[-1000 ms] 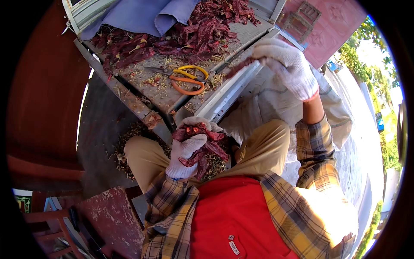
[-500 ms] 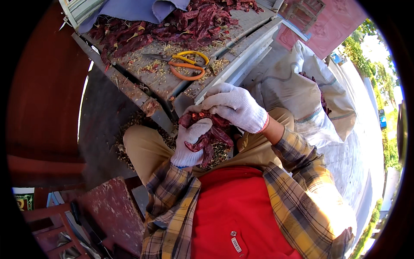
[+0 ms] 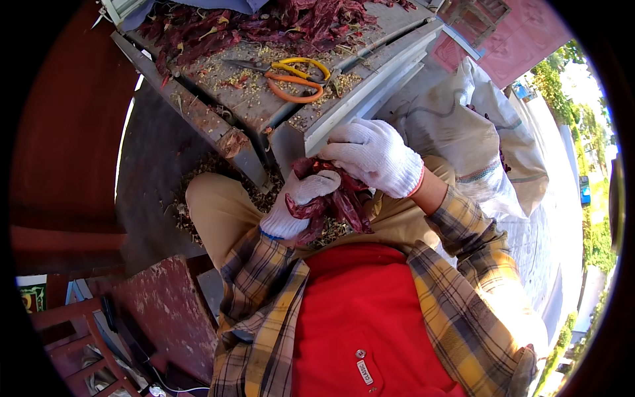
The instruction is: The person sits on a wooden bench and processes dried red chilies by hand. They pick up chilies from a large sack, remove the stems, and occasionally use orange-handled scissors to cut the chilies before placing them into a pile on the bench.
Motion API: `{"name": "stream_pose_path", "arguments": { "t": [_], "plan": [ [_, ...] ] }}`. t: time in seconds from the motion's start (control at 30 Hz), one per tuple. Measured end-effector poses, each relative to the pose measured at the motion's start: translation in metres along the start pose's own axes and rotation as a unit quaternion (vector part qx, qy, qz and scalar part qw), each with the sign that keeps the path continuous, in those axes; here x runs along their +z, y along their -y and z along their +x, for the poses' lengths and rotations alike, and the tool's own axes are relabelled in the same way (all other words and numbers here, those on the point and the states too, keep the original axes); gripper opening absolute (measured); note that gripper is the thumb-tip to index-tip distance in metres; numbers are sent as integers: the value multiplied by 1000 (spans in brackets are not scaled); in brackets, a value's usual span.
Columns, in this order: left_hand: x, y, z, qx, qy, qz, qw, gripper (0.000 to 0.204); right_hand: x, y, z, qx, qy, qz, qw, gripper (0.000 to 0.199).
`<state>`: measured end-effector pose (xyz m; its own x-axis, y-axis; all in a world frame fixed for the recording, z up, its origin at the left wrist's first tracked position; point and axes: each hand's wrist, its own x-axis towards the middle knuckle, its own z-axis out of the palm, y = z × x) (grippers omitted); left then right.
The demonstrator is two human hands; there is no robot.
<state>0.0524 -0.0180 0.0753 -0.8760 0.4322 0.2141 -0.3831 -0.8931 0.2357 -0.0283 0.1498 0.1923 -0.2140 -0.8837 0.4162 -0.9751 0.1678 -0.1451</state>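
Note:
A bunch of dark red dried chili peppers (image 3: 347, 206) is in my left hand (image 3: 303, 197), whose thumb lies across it. My right hand (image 3: 378, 157), in a white knit glove like the left, has its fingers curled down onto the top of the bunch; the fingertips are partly hidden there. Orange-red cut or open ends show between the two hands. Ahead, on the worktop, lie scissors (image 3: 296, 80) with one yellow and one orange handle, held by neither hand.
A heap of dried chilies (image 3: 264, 30) covers the far worktop (image 3: 264, 109), partly under a blue-grey cloth (image 3: 205, 5). Seeds and scraps are scattered near the scissors. At the right stands a white woven sack (image 3: 456, 126) with chilies inside. Debris (image 3: 188, 205) lies on the floor by my knee.
Both hands have shifted slightly right with the chilies, and the bunch now hangs more to the right. The view has also moved a little. The scissors lie as before.

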Motion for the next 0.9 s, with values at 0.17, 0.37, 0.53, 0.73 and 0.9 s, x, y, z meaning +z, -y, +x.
{"name": "stream_pose_path", "arguments": {
  "t": [0.17, 0.37, 0.53, 0.73, 0.9],
  "plan": [
    [29, 5, -3, 31, -105, 131, 985, 29, 0, 1, -5, 20, -11, 43, 999, 23],
    [26, 13, -4, 79, -157, 269, 947, 31, 3, 20, -5, 349, -9, 359, 866, 18],
    [30, 24, -3, 80, -193, 294, 933, 30, 0, 22, -1, 478, 38, 478, 736, 20],
    [9, 9, -2, 87, -108, 280, 950, 29, 16, -3, -21, 546, -22, 576, 608, 26],
    [6, 16, 2, 123, -107, 238, 957, 29, 36, -42, -68, 396, 39, 96, 912, 36]
  ]
}}
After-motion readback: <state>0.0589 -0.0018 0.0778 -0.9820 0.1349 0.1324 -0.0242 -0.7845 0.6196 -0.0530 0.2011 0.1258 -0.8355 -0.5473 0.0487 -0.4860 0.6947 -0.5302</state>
